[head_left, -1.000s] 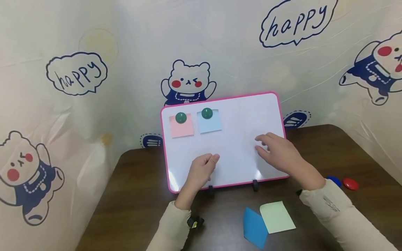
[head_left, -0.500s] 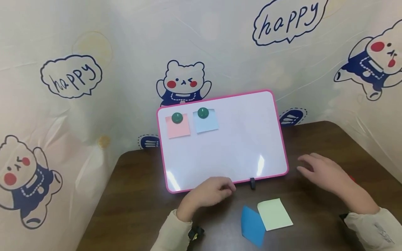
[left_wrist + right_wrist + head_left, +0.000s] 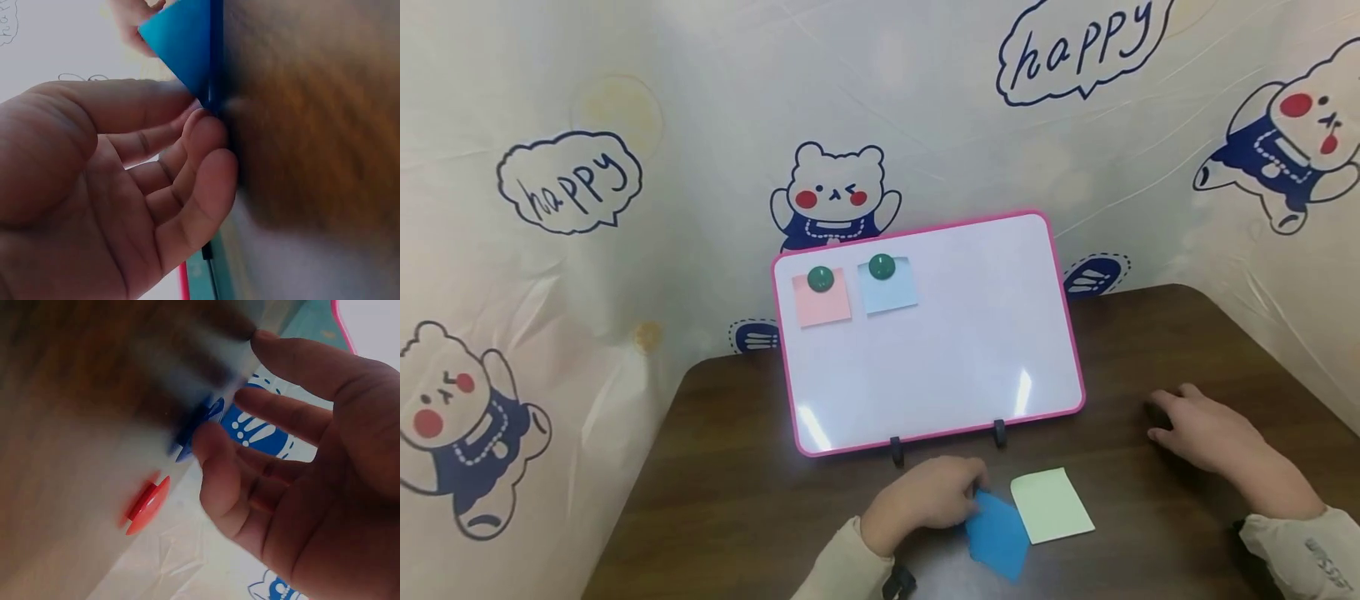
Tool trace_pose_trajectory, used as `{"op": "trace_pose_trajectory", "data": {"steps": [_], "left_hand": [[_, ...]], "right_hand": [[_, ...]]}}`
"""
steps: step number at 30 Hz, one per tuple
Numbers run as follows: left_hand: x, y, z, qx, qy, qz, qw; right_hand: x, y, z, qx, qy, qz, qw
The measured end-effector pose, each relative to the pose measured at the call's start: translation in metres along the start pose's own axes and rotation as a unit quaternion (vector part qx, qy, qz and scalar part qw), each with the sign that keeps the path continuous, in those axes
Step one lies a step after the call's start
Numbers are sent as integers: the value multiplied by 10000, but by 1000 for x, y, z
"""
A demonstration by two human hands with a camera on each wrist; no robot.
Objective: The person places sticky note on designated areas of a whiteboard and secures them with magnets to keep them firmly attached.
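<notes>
A blue sticky note [image 3: 1000,537] lies on the table, and my left hand [image 3: 925,500] pinches its upper corner. In the left wrist view the thumb and fingertips meet at that corner of the blue note [image 3: 184,44]. Touching its right side is a pale green sticky note [image 3: 1052,506]. My right hand [image 3: 1213,433] is low over the right of the table, fingers loosely bent and apart. Just beyond those fingertips, the right wrist view has a blue magnet [image 3: 215,411], partly covered by a finger, and a red magnet [image 3: 149,509] beside it. Both magnets are hidden in the head view.
A pink-framed whiteboard [image 3: 985,333] leans back on black stand feet [image 3: 1000,433]. On it, green magnets [image 3: 882,266] hold a pink note [image 3: 822,310] and a light blue note [image 3: 889,296] at upper left. A printed curtain [image 3: 715,208] hangs behind the wooden table [image 3: 700,475].
My left hand has come down from in front of the whiteboard to the blue sticky note and taken its corner. My right hand has moved off the board, rightward and down to the magnets.
</notes>
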State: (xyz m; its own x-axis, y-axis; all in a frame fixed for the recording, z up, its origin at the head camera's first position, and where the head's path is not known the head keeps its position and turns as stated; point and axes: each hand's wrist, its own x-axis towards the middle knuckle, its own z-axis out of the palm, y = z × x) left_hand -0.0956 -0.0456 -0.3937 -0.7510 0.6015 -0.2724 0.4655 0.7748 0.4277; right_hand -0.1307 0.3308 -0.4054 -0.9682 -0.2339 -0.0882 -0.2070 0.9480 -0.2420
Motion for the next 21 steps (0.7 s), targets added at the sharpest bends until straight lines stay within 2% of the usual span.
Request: {"op": "trace_pose_trajectory", "data": {"steps": [6,10,15,21], "left_hand": [[-2,5,2,76,-30,22,10000],[-3,2,0,-35,39,95,9999],[-3,-12,-10,-656,507,141,9965],[-7,-29,-28,-1528,1211,90,9808]], "right_hand": [[-1,0,0,-164,-30,0,9999],[-2,-1,0,-67,-69,-15,10000],[-3,-1,2,8,-42,-87,10000],[-3,-1,2,70,64,-219,9997]]}}
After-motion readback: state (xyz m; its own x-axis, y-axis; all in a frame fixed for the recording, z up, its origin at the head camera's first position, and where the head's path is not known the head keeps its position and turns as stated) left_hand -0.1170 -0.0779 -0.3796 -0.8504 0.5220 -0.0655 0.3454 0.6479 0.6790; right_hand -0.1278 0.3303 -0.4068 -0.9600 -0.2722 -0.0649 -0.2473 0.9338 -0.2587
